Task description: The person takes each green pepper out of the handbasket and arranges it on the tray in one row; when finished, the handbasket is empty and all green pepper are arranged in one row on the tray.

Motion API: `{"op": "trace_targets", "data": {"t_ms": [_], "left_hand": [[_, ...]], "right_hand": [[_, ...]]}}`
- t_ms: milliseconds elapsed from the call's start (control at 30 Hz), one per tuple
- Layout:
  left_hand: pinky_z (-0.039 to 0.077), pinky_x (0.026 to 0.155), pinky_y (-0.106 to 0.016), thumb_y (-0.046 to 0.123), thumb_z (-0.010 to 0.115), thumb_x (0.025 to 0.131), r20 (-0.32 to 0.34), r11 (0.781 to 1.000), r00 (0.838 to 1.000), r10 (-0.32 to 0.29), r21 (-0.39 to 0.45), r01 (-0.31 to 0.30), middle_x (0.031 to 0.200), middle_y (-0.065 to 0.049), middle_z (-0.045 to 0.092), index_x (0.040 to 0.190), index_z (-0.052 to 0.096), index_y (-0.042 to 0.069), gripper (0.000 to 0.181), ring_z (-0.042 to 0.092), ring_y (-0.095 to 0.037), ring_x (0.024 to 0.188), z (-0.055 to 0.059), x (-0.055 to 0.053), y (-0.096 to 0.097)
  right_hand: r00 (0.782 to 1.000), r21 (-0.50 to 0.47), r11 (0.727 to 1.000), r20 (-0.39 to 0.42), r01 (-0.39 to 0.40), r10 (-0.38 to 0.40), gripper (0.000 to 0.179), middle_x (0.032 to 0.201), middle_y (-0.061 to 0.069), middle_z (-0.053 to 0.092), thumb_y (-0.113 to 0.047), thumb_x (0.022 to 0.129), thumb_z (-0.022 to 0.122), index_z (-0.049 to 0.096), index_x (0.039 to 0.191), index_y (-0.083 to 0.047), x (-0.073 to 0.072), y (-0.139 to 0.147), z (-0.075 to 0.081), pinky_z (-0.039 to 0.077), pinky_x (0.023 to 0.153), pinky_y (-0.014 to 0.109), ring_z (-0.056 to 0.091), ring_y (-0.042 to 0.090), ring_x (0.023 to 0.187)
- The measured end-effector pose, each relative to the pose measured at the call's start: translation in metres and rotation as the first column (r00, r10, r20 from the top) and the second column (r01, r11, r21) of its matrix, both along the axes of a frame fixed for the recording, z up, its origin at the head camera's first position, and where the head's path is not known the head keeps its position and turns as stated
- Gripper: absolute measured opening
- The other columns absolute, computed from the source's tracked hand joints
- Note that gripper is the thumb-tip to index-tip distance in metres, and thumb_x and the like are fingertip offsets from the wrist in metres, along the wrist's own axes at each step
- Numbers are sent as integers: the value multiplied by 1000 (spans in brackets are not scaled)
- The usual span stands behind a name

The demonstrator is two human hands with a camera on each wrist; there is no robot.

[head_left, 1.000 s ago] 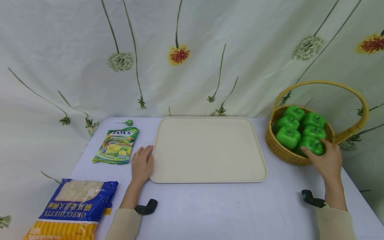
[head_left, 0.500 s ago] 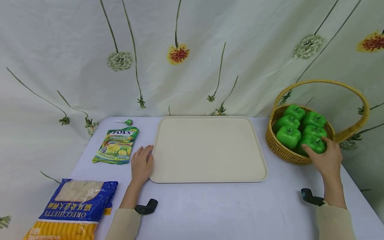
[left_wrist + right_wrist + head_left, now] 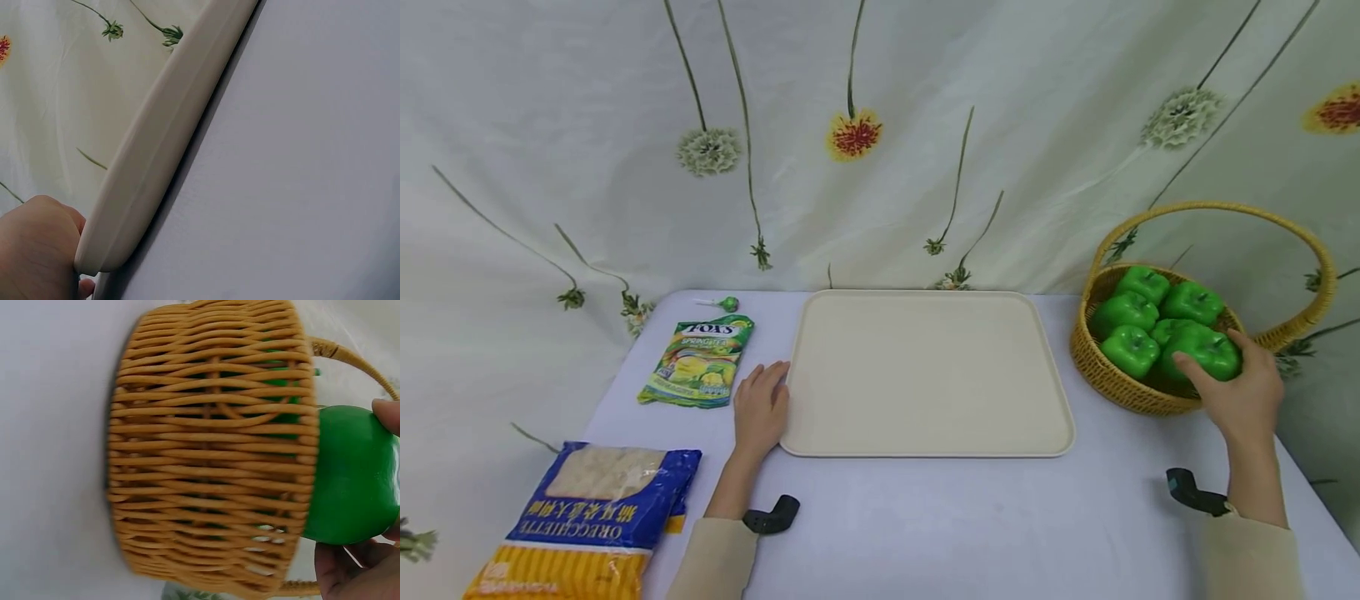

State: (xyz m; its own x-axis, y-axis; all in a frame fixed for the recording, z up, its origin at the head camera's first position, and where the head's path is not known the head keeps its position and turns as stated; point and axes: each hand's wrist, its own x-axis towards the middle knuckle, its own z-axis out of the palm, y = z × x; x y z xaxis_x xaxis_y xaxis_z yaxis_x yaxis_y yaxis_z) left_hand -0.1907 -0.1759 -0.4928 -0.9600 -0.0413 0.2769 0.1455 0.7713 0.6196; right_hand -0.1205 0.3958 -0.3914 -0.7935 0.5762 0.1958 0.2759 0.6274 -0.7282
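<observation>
In the head view my right hand [image 3: 1246, 385] grips a green bell pepper [image 3: 1208, 352] between thumb and fingers, over the near right side of a wicker basket [image 3: 1105, 379]. The right wrist view shows this bell pepper [image 3: 350, 478] just above the basket rim [image 3: 303, 456], with fingertips around it. Several other green bell peppers [image 3: 1130, 350] sit inside the basket. My left hand [image 3: 762, 410] rests against the left edge of a cream tray [image 3: 925, 375]. In the left wrist view, the left hand [image 3: 40, 250] touches the tray's edge [image 3: 147, 147]; its fingertips are mostly hidden.
Left of the tray lies a green candy bag [image 3: 700, 362], with a green lollipop [image 3: 727, 304] behind it. A blue and yellow pasta bag [image 3: 587, 521] is at the front left. The basket's tall handle [image 3: 1326, 275] arches over its right side.
My right hand has raised the bell pepper from among the others and shifted it slightly right. The left hand stays at the tray edge. The head view has shifted a little.
</observation>
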Motion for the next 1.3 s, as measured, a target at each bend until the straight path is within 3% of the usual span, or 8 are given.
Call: {"op": "trace_targets", "data": {"t_ms": [267,467,600,767,933,1133,1300], "left_hand": [[18,115,-63,5,48,94,-51,1000,999,5,16,-4,137,-24,56,130,58,-2,38,37,-46,137,-1,0,0],[17,117,-59,8,47,95,-10,1000,1000,6,10,-6,139,-22,55,132,58,0,39,36,-44,139,-1,-1,-1],[17,118,-59,8,48,96,4,1000,1000,9,9,-9,140,-21,54,133,57,0,39,35,-43,140,1,0,-2],[17,118,-59,8,48,95,3,1000,1000,8,13,-8,140,-22,54,132,57,0,39,35,-44,140,2,0,-2],[18,117,-60,9,47,95,-9,1000,1000,10,8,-10,139,-21,55,131,58,1,39,36,-43,139,1,-2,0],[17,117,-62,10,48,95,-4,1000,1000,5,3,-5,139,-20,55,131,59,1,39,36,-44,139,2,-3,0],[17,117,-63,10,47,95,6,1000,1000,13,-9,-12,140,-20,55,131,59,1,39,37,-44,139,4,0,-2]], "right_hand": [[997,61,997,-69,-35,39,77,149,26,37,-27,87,70,34,151,-5,-5,-18,29,25,107,63,35,45,133],[992,54,994,-74,-95,99,78,150,24,37,-29,86,72,35,151,-6,-15,-45,41,30,106,62,35,44,133],[974,58,981,-121,-187,193,78,148,25,39,-28,84,75,38,148,-4,-27,-71,41,30,106,64,37,45,133],[923,55,939,-175,-339,344,78,143,28,44,-26,81,79,42,144,1,-46,-119,34,32,105,63,41,45,129],[872,54,884,-147,-465,468,78,138,27,47,-29,81,80,43,142,3,-73,-179,21,41,97,59,47,42,124],[776,-5,783,-139,-622,616,79,137,21,48,-32,79,81,44,140,2,-105,-265,7,46,97,57,49,38,122],[697,-16,698,-87,-715,712,80,134,20,51,-35,77,81,45,138,2,-123,-332,-1,46,98,53,50,35,119]]}}
